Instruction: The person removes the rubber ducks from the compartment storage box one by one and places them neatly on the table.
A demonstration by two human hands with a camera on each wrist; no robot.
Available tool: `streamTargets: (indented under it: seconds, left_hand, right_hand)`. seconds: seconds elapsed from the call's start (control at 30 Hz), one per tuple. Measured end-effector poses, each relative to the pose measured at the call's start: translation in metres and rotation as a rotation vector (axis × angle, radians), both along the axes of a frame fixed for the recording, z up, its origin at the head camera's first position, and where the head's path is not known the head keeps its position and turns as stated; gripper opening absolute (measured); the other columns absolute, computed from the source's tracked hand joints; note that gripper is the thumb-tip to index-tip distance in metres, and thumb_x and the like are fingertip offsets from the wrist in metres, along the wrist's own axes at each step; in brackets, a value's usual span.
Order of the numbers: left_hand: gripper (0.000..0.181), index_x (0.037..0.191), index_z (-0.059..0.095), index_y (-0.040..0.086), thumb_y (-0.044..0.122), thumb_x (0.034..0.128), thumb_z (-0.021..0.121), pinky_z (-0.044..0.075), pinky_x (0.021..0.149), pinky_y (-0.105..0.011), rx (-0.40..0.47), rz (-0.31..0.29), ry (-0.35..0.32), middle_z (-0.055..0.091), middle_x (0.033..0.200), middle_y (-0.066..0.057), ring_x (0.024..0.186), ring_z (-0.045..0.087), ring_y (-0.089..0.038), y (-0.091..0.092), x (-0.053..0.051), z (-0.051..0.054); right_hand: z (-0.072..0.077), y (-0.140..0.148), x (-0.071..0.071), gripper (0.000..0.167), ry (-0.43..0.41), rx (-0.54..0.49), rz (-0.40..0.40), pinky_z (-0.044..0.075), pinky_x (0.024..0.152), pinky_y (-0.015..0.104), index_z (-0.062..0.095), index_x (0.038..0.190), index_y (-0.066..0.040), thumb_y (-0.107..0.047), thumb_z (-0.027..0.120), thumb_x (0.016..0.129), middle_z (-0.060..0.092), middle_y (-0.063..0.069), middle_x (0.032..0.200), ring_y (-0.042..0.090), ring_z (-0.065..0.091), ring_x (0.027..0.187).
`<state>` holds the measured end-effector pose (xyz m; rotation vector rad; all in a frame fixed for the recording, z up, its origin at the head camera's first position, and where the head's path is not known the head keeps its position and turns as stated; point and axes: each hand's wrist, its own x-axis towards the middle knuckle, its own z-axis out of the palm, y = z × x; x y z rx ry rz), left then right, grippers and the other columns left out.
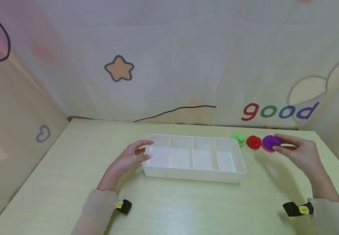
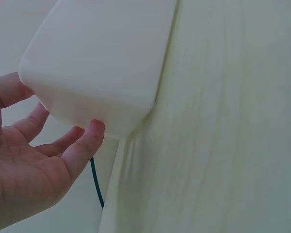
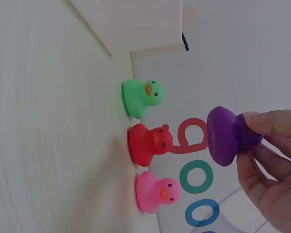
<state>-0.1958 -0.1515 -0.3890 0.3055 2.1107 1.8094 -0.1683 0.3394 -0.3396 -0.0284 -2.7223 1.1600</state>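
Note:
My right hand point(image 1: 302, 153) pinches a purple rubber duck point(image 3: 228, 136) between thumb and fingers, raised off the table. Beyond it a green rubber duck point(image 3: 141, 97), a red rubber duck point(image 3: 148, 144) and a pink rubber duck point(image 3: 155, 191) stand in a row on the table; in the head view the purple duck mostly covers the pink one. My left hand point(image 1: 128, 158) touches the left end of a white divided tray point(image 1: 193, 174), its thumb and fingers spread against the end wall. The visible compartments hold nothing.
The pale wooden table point(image 1: 69, 182) runs back to a printed cloth backdrop point(image 1: 169, 65) with a star and the word "good". A black wrist camera point(image 1: 124, 206) sits by the left sleeve, another camera point(image 1: 294, 209) by the right.

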Motion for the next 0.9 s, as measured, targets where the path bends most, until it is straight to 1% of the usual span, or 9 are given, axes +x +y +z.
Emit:
streamTargets:
  seconds: [0.47, 0.57, 0.6, 0.67, 0.7, 0.73, 0.8, 0.83, 0.9]
  left_hand:
    - [0.049, 0.132, 0.043, 0.007, 0.002, 0.0853, 0.058, 0.029, 0.102, -0.052, -0.007, 0.004, -0.003, 0.024, 0.145, -0.007, 0.132, 0.026, -0.035, 0.000, 0.000, 0.000]
    - [0.049, 0.132, 0.043, 0.007, 0.003, 0.0853, 0.058, 0.028, 0.102, -0.052, -0.014, 0.006, -0.002, 0.024, 0.146, -0.007, 0.132, 0.026, -0.036, 0.000, 0.000, 0.000]
    - [0.049, 0.132, 0.043, 0.008, 0.003, 0.0853, 0.058, 0.028, 0.102, -0.052, -0.016, 0.007, -0.002, 0.024, 0.146, -0.007, 0.132, 0.025, -0.036, 0.000, 0.000, 0.000]
    - [0.049, 0.132, 0.043, 0.007, 0.003, 0.0852, 0.058, 0.028, 0.102, -0.052, -0.018, 0.008, -0.001, 0.024, 0.146, -0.007, 0.132, 0.025, -0.036, 0.000, 0.000, 0.000]
    - [0.049, 0.132, 0.043, 0.007, 0.003, 0.0852, 0.058, 0.028, 0.102, -0.053, -0.018, 0.008, 0.000, 0.024, 0.146, -0.007, 0.132, 0.025, -0.036, -0.001, 0.000, 0.000]
    - [0.049, 0.132, 0.043, 0.007, 0.003, 0.0853, 0.058, 0.028, 0.102, -0.053, -0.017, 0.006, 0.001, 0.024, 0.146, -0.007, 0.132, 0.024, -0.037, -0.001, 0.000, 0.000]
    - [0.049, 0.132, 0.043, 0.007, 0.003, 0.0854, 0.058, 0.028, 0.102, -0.053, -0.015, 0.002, 0.003, 0.024, 0.146, -0.007, 0.132, 0.024, -0.037, -0.001, 0.000, -0.001]
    - [0.049, 0.132, 0.043, 0.007, 0.003, 0.0854, 0.058, 0.028, 0.102, -0.053, -0.014, -0.001, 0.005, 0.024, 0.146, -0.007, 0.132, 0.024, -0.037, -0.001, 0.000, -0.001]
    - [0.050, 0.132, 0.043, 0.007, 0.003, 0.0854, 0.058, 0.028, 0.102, -0.053, -0.012, -0.004, 0.007, 0.024, 0.146, -0.007, 0.133, 0.023, -0.037, -0.001, 0.000, -0.001]
  right_hand:
    - [-0.005, 0.034, -0.010, 0.052, 0.022, -0.008, -0.041, 0.043, 0.061, 0.004, 0.050, 0.123, 0.009, -0.021, 0.066, 0.083, 0.044, -0.040, 0.084, -0.021, 0.048, 0.070]
    - [-0.009, 0.041, -0.013, 0.054, 0.005, -0.002, -0.048, 0.043, 0.061, 0.005, 0.050, 0.123, 0.007, -0.024, 0.067, 0.082, 0.044, -0.038, 0.085, -0.021, 0.047, 0.071]
    - [-0.010, 0.043, -0.014, 0.054, -0.002, 0.009, -0.052, 0.043, 0.061, 0.005, 0.050, 0.123, 0.007, -0.025, 0.066, 0.083, 0.050, -0.031, 0.088, -0.021, 0.046, 0.071]
    - [-0.018, 0.050, -0.019, 0.052, -0.013, 0.000, -0.105, 0.042, 0.059, 0.005, 0.054, 0.124, 0.000, -0.027, 0.068, 0.081, 0.052, -0.028, 0.090, -0.020, 0.045, 0.071]
    - [-0.021, 0.055, -0.021, 0.052, -0.017, 0.014, -0.113, 0.042, 0.059, 0.005, 0.054, 0.124, -0.001, -0.028, 0.068, 0.081, 0.057, -0.018, 0.094, -0.018, 0.045, 0.072]
    - [-0.025, 0.059, -0.024, 0.052, -0.022, 0.026, -0.122, 0.042, 0.059, 0.006, 0.054, 0.124, -0.001, -0.028, 0.067, 0.082, 0.061, -0.008, 0.099, -0.012, 0.049, 0.076]
    - [-0.034, 0.071, -0.031, 0.053, -0.039, 0.035, -0.136, 0.042, 0.059, 0.007, 0.054, 0.125, -0.002, -0.031, 0.067, 0.082, 0.060, 0.009, 0.110, -0.003, 0.050, 0.082]
    - [-0.041, 0.079, -0.036, 0.054, -0.048, 0.035, -0.152, 0.042, 0.059, 0.008, 0.055, 0.125, -0.005, -0.033, 0.068, 0.081, 0.062, 0.000, 0.106, -0.001, 0.049, 0.084]
    - [-0.054, 0.095, -0.044, 0.058, -0.053, 0.064, -0.131, 0.043, 0.060, 0.010, 0.054, 0.125, -0.003, -0.038, 0.067, 0.080, 0.063, -0.003, 0.106, 0.001, 0.048, 0.087]
